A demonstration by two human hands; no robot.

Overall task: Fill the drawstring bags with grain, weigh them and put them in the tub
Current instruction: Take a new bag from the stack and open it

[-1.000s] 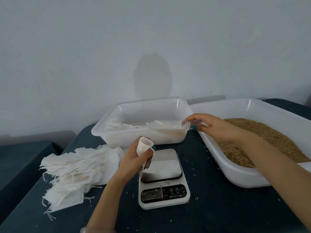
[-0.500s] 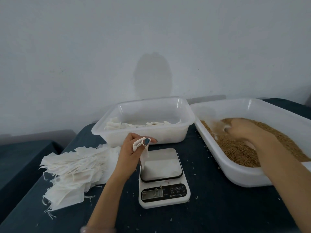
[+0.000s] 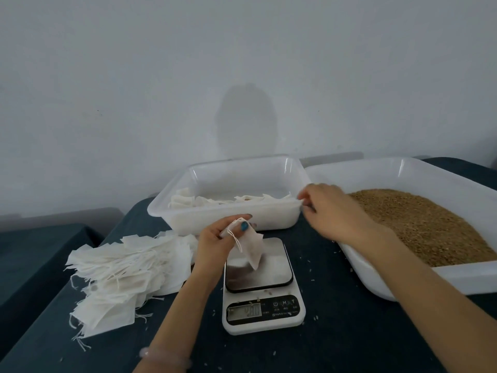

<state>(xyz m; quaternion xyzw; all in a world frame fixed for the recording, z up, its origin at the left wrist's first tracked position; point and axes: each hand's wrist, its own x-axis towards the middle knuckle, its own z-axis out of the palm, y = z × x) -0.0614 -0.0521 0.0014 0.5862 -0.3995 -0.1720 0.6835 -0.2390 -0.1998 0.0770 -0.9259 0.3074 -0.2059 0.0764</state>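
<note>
- Bag [image 3: 251, 244]: small white drawstring pouch, pinched at its mouth by the left hand [image 3: 216, 242]; body hangs tilted down toward 5 o'clock, low end over the scale [image 3: 262, 286] platter. Contact with the platter: cannot tell. Loose string dangles by the thumb.
- Left hand: thumb and fingers closed on the bag's gathered top; blue-painted thumbnail faces the camera. Pale bracelet [image 3: 164, 355] at the wrist, bottom edge of view.
- Right hand [image 3: 332, 208]: blurred, palm down, at 2 o'clock from the bag, over the gap between tub [image 3: 234, 168] and tray [image 3: 454, 275]. Fingers curled with tips drawn together near the tub's right corner; whether they hold anything: cannot tell.
- Scale: white, steel platter, at 6 o'clock from the bag. Display lit, digits unreadable. A few grains lie on its front panel.
- Tub: clear-white plastic, at 12 o'clock from the scale, just apart from it. A shallow layer of white bags covers its floor.
- Tray: large, white, at 3 o'clock from the scale, filled with brown grain [image 3: 427, 227]. Right forearm crosses its near rim.
- Stack [image 3: 123, 275]: flat empty bags with loose strings, fanned out at 9 o'clock from the scale, its far edge close to the tub.
- Table [image 3: 349, 332]: dark blue-grey cloth, scattered with stray grains around the scale.
- Background: plain pale wall, with a faint head-shaped shadow above the tub.
</note>
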